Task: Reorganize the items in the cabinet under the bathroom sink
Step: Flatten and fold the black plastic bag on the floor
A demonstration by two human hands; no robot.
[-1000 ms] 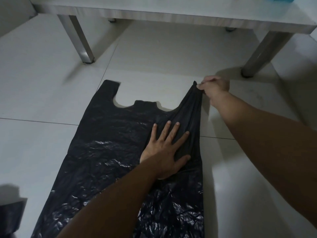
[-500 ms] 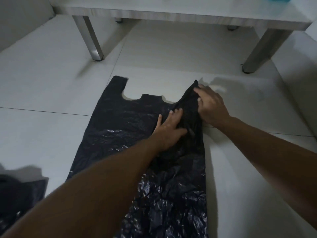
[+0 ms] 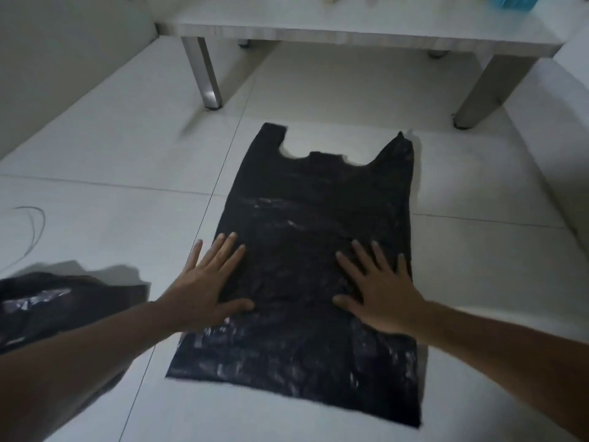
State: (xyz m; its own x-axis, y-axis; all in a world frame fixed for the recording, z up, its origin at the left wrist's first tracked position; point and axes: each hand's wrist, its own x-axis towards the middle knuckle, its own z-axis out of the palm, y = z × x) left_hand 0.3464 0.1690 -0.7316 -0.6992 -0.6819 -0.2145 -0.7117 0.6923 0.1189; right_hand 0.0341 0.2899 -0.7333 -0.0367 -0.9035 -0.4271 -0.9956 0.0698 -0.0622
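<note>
A black plastic carrier bag lies spread flat on the white tiled floor, its two handles pointing away from me. My left hand presses flat on the bag's left edge, fingers straight and spread, partly over the tile. My right hand presses flat on the right half of the bag, fingers spread. Neither hand grips anything.
A second crumpled black bag lies on the floor at the left, partly under my left forearm. A low white table on metal legs stands beyond the bag, with a blue object on top. A wall runs along the left.
Both hands have come down from the bag's right handle to its middle and now lie flat on either side. The right hand let go of the handle. The view has pulled back.
</note>
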